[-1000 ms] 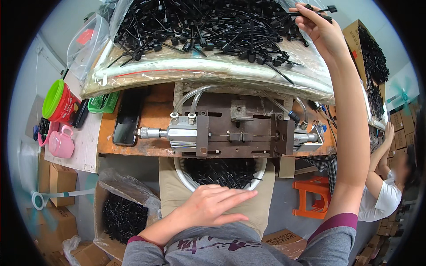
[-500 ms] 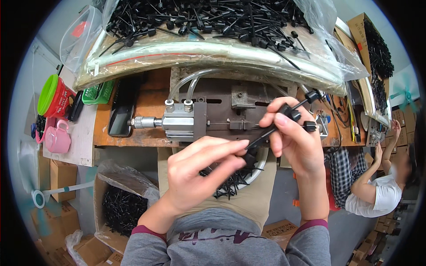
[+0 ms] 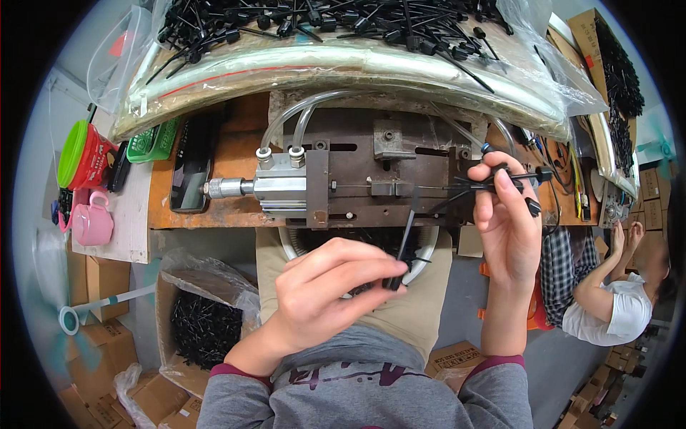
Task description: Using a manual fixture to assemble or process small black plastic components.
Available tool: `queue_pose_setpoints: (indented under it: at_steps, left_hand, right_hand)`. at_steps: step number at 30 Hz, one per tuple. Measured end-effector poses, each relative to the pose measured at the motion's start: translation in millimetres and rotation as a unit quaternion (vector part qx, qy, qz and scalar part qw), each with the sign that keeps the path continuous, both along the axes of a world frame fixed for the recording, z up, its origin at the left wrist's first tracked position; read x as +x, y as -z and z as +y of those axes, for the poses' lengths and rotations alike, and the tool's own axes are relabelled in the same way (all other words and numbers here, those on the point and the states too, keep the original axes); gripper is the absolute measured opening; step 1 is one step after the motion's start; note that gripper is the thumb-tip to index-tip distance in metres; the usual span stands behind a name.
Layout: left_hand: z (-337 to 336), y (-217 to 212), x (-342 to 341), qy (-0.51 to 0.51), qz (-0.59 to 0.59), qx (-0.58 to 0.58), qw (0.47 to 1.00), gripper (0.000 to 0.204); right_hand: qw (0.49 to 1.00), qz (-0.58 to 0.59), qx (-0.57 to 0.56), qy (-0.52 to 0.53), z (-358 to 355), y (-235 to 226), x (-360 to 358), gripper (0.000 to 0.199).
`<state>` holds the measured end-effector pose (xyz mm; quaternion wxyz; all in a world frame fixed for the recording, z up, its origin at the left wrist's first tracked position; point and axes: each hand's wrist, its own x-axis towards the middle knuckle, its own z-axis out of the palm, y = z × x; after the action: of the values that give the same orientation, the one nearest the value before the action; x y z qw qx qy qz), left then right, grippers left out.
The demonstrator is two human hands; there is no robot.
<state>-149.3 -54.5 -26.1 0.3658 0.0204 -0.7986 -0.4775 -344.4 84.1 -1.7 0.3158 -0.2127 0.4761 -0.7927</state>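
My left hand [image 3: 339, 286] pinches the knobbed end of a thin black plastic rod [image 3: 409, 232], whose shaft points up and away toward the metal jig. In my right hand [image 3: 509, 214] is a small bunch of black knobbed rods [image 3: 475, 185], fanned out between thumb and fingers at the jig's right end. Between the hands lies the dark metal jig [image 3: 357, 161] with a small central block [image 3: 386, 187] and a thin pin. A silver air cylinder [image 3: 281, 191] is mounted at its left. Below, a white basin [image 3: 431, 252] on my lap holds more black pieces, partly hidden by my left hand.
A plastic-lined tray [image 3: 343, 63] heaped with black rods spans the back. At left are a phone [image 3: 191, 168], green basket [image 3: 153, 143], red tub [image 3: 87, 156] and pink cup [image 3: 93, 223]. A carton of black pieces [image 3: 207, 329] stands lower left; a co-worker [image 3: 607, 307] sits at right.
My hands have moved apart. The left has drawn back toward me with a single rod, and the right has shifted rightward with the bunch.
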Motion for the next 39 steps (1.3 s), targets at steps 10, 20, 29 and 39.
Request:
queue_pose_setpoints:
  at_steps: [10,20,29,39]
  left_hand:
    - [6.9,41.3,-27.0,-0.129,-0.082,-0.265,0.952,0.027]
    - [4.5,31.6,-31.4,-0.118,-0.136,-0.263,0.948,0.027]
    - [17.2,1.6,-20.3,0.063,-0.054,0.173,0.981,0.038]
    - [8.6,17.2,-11.7,-0.046,-0.07,-0.021,0.996,0.039]
  right_hand:
    - [0.979,0.175,0.02,0.106,4.3,4.9,27.7,0.025]
    - [0.886,0.419,0.085,0.179,30.1,17.5,31.4,0.029]
    - [0.768,0.628,0.105,0.067,27.2,21.2,50.4,0.029]
    - [0.829,0.517,0.16,0.14,29.2,29.2,54.7,0.031]
